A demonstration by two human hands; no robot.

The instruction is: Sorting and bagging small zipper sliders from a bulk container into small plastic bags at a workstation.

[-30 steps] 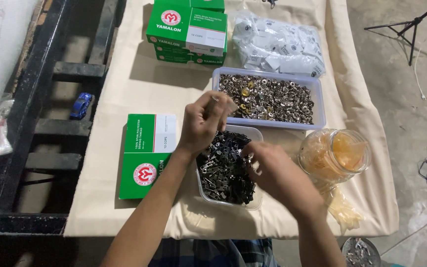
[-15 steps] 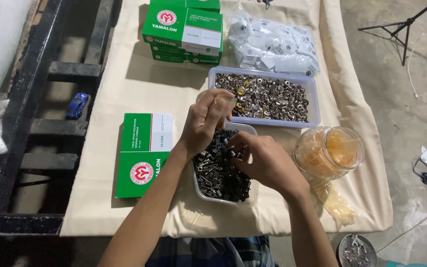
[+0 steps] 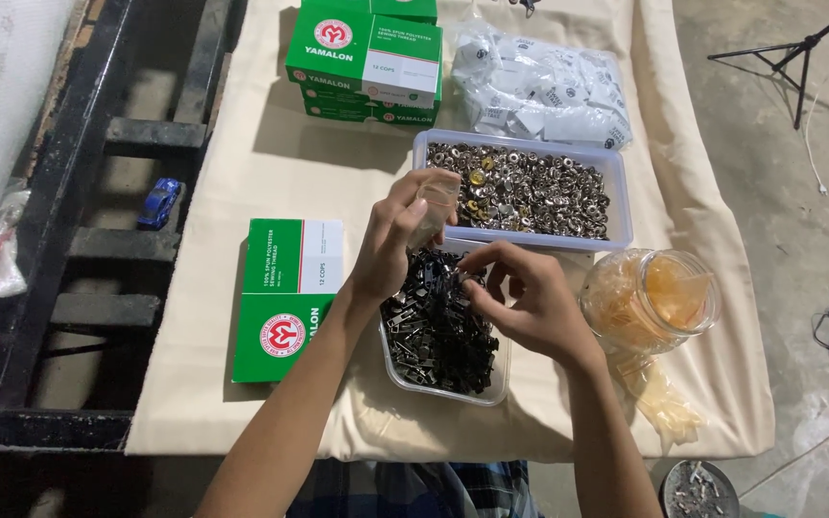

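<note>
The left hand (image 3: 397,230) pinches a small clear bag (image 3: 434,206) at twelve o'clock above the zipper-slider tray (image 3: 491,379); right fingers (image 3: 482,269) narrowly pinch a slider, which could slip and miss the bag's mouth.

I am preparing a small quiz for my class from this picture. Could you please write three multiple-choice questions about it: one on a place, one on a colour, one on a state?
1. Where is the tray of silver metal pieces?
A. beyond the tub of dark metal pieces
B. on the floor
C. on the green boxes

2. What colour is the toy car?
A. red
B. blue
C. yellow

3. How does the plastic jar lie?
A. upright, lidded
B. on its side
C. upside down

Key: 1 A, it lies farther up the cloth; 2 B, its body is blue; 3 B, its mouth faces sideways.
</note>
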